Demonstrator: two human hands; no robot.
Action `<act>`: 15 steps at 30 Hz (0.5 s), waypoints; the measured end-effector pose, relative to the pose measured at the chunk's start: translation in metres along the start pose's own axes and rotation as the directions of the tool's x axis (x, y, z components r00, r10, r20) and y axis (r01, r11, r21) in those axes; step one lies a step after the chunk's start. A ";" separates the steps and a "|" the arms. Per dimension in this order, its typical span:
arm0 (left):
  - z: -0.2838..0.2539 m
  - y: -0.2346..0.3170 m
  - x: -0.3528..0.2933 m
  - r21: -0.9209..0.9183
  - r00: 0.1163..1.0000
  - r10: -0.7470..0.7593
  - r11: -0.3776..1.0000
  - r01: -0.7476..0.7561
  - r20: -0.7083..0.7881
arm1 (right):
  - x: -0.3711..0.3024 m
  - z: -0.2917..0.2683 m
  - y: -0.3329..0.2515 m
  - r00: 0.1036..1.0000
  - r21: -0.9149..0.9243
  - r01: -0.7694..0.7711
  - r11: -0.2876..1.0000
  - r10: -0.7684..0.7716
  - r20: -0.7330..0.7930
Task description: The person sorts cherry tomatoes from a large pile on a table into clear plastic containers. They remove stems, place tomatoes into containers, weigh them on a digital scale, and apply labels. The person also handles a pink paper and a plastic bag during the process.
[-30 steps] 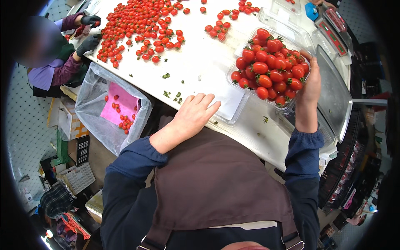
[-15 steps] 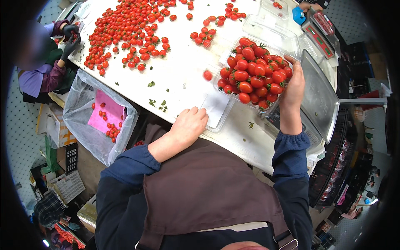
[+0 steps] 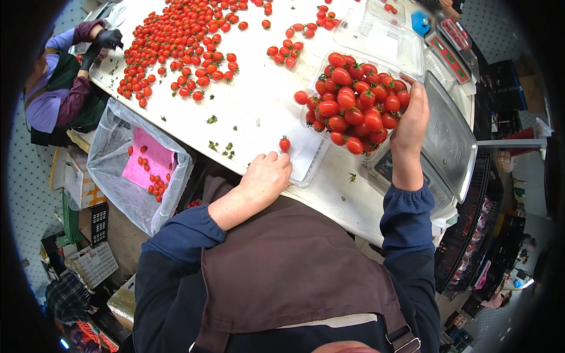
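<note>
A clear plastic box heaped with red cherry tomatoes [image 3: 350, 109] stands right of centre. My right hand [image 3: 412, 115] is closed along its right wall, with the fingers partly hidden. Below and left of the box lies a shallow clear plastic tray with a white patch [image 3: 306, 154]. My left hand [image 3: 268, 176] curls its fingers at that tray's left rim. One loose tomato [image 3: 285, 143] sits just beyond these fingertips. Another tomato [image 3: 301, 97] is at the box's left edge.
A large spread of tomatoes [image 3: 170, 44] covers the far left of the white table [image 3: 247, 88]. An open clear box [image 3: 382, 41] lies beyond the full one. Scales [image 3: 447, 53] stand at the right. A lined bin [image 3: 141, 206] and a gloved co-worker [image 3: 62, 82] are at the left.
The blurred loose tomato left of the box is no longer there; tomatoes now show by my left fingertips and at the box's edge. The heap has shifted slightly. The co-worker's hands have moved.
</note>
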State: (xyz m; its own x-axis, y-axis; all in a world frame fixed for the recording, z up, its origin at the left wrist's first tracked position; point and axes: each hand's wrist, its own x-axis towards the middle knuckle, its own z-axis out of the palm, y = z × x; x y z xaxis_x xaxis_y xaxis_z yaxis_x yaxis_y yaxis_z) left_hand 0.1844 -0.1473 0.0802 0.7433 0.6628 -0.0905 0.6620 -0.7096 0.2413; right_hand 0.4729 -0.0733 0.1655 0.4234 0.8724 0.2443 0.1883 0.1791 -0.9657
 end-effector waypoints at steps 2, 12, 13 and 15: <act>-0.001 0.000 0.000 -0.003 1.000 -0.002 1.000 0.002 -0.005 | 0.000 0.001 -0.001 1.000 -0.001 0.009 1.000 -0.009 0.006; 0.000 -0.001 -0.001 -0.010 1.000 -0.002 1.000 0.002 -0.023 | -0.001 0.002 0.000 0.999 0.031 -0.030 0.999 0.030 -0.015; 0.001 -0.001 -0.001 -0.006 1.000 -0.003 1.000 0.002 -0.020 | -0.001 0.002 0.001 0.999 0.052 -0.044 0.998 0.045 -0.018; -0.001 -0.001 0.000 -0.005 1.000 -0.002 1.000 0.002 -0.020 | 0.000 0.002 0.002 0.999 0.049 -0.030 0.998 0.032 -0.031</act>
State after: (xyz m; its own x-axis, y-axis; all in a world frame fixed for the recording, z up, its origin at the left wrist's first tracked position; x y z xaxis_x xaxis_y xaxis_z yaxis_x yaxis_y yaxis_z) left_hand 0.1837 -0.1465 0.0807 0.7397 0.6690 -0.0722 0.6633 -0.7068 0.2460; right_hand 0.4719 -0.0721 0.1633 0.4564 0.8632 0.2160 0.1313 0.1747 -0.9758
